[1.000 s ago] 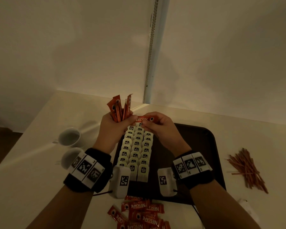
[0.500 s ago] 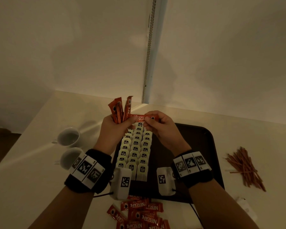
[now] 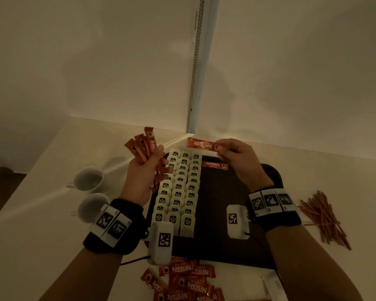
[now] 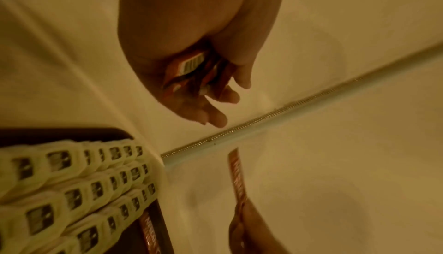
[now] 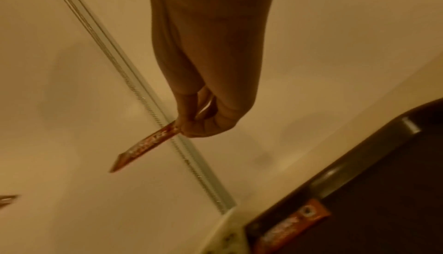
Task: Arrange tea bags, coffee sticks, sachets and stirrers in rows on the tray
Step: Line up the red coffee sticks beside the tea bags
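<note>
My left hand (image 3: 147, 170) grips a fanned bundle of red coffee sticks (image 3: 142, 146) over the tray's far left corner; the bundle's ends (image 4: 189, 70) show inside the curled fingers. My right hand (image 3: 232, 155) pinches one red coffee stick (image 3: 201, 144) by its right end, held level above the tray's far edge; the same stick (image 5: 146, 146) juts from the pinch. Another coffee stick (image 3: 215, 165) lies flat on the dark tray (image 3: 226, 213) beside three rows of white tea bags (image 3: 180, 190). The tea bag rows (image 4: 79, 188) fill the tray's left side.
Loose coffee sticks (image 3: 182, 281) are piled on the table in front of the tray. A heap of thin stirrers (image 3: 321, 216) lies to the right. Two white cups (image 3: 89, 177) stand left of the tray. White sachets (image 3: 274, 285) sit at the near right. A wall rises behind.
My right hand has drawn one stick out of the bundle and moved right with it. My left hand has shifted slightly left. A stick lying on the tray has come into sight.
</note>
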{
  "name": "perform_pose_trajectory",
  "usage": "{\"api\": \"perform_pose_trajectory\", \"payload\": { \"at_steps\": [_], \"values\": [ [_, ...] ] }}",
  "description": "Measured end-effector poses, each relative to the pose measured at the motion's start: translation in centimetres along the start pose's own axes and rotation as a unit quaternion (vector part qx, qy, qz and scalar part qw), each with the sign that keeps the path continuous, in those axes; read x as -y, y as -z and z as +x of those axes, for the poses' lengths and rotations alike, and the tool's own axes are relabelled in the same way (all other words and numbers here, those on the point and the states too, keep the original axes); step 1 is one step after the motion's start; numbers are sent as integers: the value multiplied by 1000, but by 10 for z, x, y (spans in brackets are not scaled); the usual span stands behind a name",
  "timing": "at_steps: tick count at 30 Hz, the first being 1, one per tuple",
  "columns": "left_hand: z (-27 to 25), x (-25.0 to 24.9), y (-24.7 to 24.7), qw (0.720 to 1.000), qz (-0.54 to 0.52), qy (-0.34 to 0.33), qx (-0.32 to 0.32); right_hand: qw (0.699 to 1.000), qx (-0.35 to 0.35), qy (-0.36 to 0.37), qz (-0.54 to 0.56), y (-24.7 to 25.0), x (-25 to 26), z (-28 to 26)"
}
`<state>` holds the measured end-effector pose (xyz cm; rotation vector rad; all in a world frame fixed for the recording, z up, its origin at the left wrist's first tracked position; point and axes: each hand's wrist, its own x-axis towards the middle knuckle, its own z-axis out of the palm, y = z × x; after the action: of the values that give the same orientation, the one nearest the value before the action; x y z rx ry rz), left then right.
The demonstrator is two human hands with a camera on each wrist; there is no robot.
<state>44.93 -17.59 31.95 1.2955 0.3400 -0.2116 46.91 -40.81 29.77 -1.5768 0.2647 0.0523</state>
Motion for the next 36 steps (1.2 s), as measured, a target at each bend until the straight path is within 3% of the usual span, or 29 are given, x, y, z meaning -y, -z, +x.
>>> {"api": "perform_pose_trajectory", "payload": {
  "at_steps": [4,9,24,36],
  "values": [
    [2,8,11,997,-30,74,-17,992,-85,-42,-77,31,-35,25],
    [6,14,12,994,-27,108,5,966,-103,-98,-218,45,-83,41],
    [4,16,13,996,30,83,22,935,-169,-135,-281,29,-104,59],
    [3,21,13,996,48,76,26,924,-172,-138,-312,26,-110,60]
  ]
}}
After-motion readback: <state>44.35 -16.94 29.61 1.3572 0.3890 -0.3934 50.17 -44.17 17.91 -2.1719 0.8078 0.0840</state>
